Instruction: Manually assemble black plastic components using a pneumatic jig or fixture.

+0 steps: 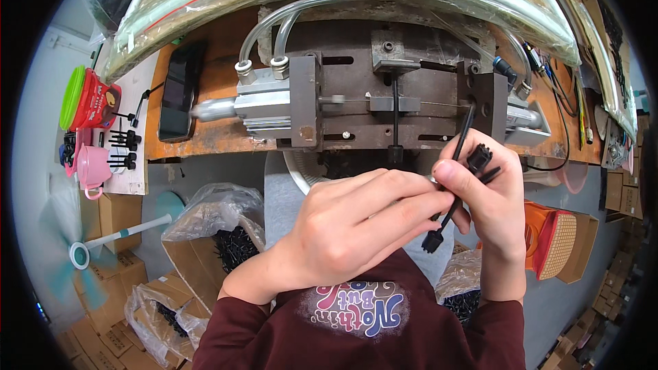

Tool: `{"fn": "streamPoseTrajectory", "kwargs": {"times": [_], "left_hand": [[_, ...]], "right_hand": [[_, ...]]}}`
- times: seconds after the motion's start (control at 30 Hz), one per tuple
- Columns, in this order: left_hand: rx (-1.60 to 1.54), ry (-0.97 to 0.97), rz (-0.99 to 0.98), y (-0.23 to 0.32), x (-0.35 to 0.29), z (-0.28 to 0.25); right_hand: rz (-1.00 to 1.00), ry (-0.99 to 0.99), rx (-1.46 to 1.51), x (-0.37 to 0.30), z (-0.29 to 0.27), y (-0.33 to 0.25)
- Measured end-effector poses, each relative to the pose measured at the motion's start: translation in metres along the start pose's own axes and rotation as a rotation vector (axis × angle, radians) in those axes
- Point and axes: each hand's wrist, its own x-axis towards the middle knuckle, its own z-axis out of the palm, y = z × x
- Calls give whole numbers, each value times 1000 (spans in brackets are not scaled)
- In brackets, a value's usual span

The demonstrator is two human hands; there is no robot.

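- Your left hand [343, 226], back upward, reaches across to your right hand [497, 199], both before the metal fixture [305, 99].
- The black parts [433, 240] show slim stems and flared, pronged heads.
- Near the fixture's right end, your right thumb and fingers clasp them, heads jutting above and below; whether your left fingertips pinch cannot be told.
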Motion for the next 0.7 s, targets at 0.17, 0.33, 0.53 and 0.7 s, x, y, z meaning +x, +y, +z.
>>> {"fn": "streamPoseTrajectory", "kwargs": {"times": [0.17,0.33,0.53,0.7], "left_hand": [[115,25,-70,1,-4,-5],[337,-35,-91,-18,-11,0],[519,-99,-78,-25,-6,7],[568,-149,-117,-21,-2,4]], "right_hand": [[0,32,-24,2,-7,-10],[-93,40,63,-2,-23,-4],[-116,-60,176,-8,-24,-9],[-85,9,105,-8,-28,-8]]}}
